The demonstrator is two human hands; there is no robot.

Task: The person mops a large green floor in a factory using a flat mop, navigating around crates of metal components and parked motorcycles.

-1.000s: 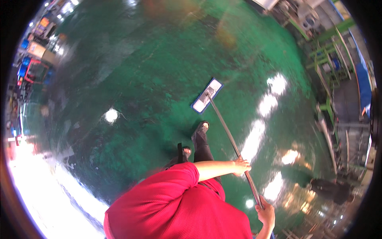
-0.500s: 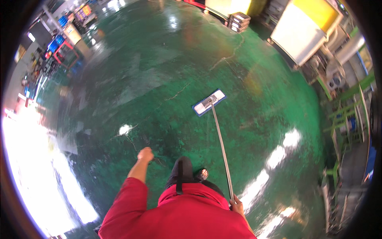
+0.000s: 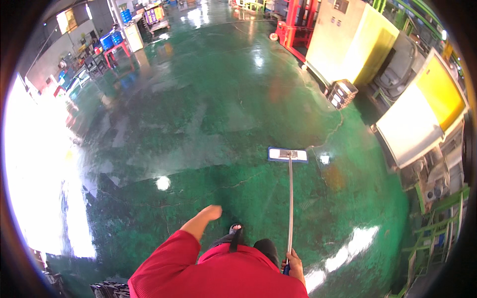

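Nearest the camera, the person's red shirt [image 3: 218, 273] fills the lower edge. The right hand [image 3: 294, 263] is closed around the lower end of a flat mop's metal handle [image 3: 290, 203], low and right of centre. The left hand [image 3: 212, 212] is raised free in front of the body with its fingers curled loosely inward, holding nothing; how far it is closed cannot be told from the blur. Between the two arms a sandalled foot [image 3: 235, 230] shows on the glossy green floor [image 3: 198, 129]. The handle runs almost straight away from the person to the blue and white mop head [image 3: 287, 155], which lies flat on the floor. Farther off on the right stand yellow and white machine cabinets [image 3: 422, 114], and beyond them a red frame [image 3: 293, 25]. At the far left are blue barrels [image 3: 112, 38].
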